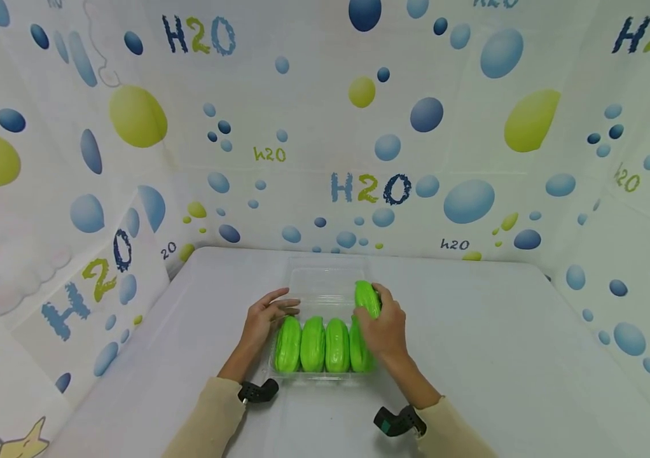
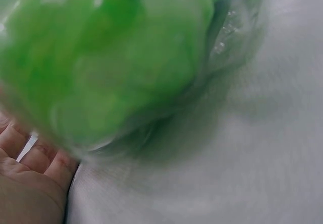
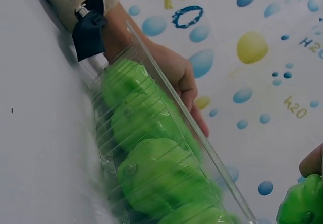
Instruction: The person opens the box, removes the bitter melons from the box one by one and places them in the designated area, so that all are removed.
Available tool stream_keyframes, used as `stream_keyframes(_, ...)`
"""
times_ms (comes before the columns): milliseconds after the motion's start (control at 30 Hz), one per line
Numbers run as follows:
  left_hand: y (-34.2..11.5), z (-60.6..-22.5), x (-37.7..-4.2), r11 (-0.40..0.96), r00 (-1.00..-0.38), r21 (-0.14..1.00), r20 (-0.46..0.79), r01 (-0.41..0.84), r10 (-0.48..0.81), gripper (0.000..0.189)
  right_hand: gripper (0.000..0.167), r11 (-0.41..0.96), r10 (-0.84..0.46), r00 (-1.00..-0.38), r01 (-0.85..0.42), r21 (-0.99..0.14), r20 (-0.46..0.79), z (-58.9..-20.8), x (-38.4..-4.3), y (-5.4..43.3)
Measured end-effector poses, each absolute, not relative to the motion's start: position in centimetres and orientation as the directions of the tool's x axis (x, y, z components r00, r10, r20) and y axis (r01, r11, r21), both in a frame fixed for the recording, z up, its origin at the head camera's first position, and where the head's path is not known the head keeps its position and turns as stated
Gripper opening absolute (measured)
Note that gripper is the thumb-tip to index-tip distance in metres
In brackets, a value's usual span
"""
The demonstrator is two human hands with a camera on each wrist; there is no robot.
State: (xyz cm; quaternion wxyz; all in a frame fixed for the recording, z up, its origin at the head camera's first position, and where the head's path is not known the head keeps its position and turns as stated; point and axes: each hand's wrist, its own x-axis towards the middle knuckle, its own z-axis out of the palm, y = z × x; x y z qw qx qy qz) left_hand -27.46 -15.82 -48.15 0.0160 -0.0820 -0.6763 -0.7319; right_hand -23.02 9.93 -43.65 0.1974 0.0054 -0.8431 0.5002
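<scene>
Inspector: What do you have in your hands, and where, taking the clear box (image 1: pixel 325 376) as reference?

Second inspector: Your right hand (image 1: pixel 385 329) grips one green piece (image 1: pixel 366 298), thumb on one side and fingers on the other, at the box's right rear corner; the right wrist view shows this piece apart from the box wall. Your left hand (image 1: pixel 263 321) is at the box's left side, fingers extended and slightly spread, holding nothing; whether the fingertips touch the rim, I cannot tell

Inspector: And the contents?

Second inspector: You have four green pieces (image 1: pixel 312 343) in a single row inside the box, side by side, lengthwise from front to rear. The rightmost is partly hidden behind your right hand. The transparent lid (image 1: pixel 326 280) lies folded back behind the box, and the counter (image 1: pixel 474 331) carries the whole

Inspector: Surroundings?

Second inspector: A white backdrop (image 1: pixel 313 108) printed with blue and yellow-green drops stands behind the box, facing you
</scene>
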Motion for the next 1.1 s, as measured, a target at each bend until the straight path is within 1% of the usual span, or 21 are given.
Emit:
stream_keyframes(167,-15.8,-48.1,-27.5,-0.080,-0.987,0.988,0.140,0.134,0.083,0.048,0.060,0.483,0.201,-0.920,-0.206,-0.851,0.337,-43.4,-23.1,10.3)
stream_keyframes(767,-15.8,-48.1,-27.3,-0.077,-0.987,0.989,0.134,0.128,0.090,0.048,0.061,0.546,0.247,-0.911,-0.150,-0.825,0.329,-43.8,-23.8,11.6)
stream_keyframes(1100,-15.8,-48.1,-27.4,-0.069,-0.985,0.987,0.150,0.144,0.090,0.049,0.061,0.564,0.303,-0.893,-0.113,-0.818,0.333,-44.5,-24.9,13.1)
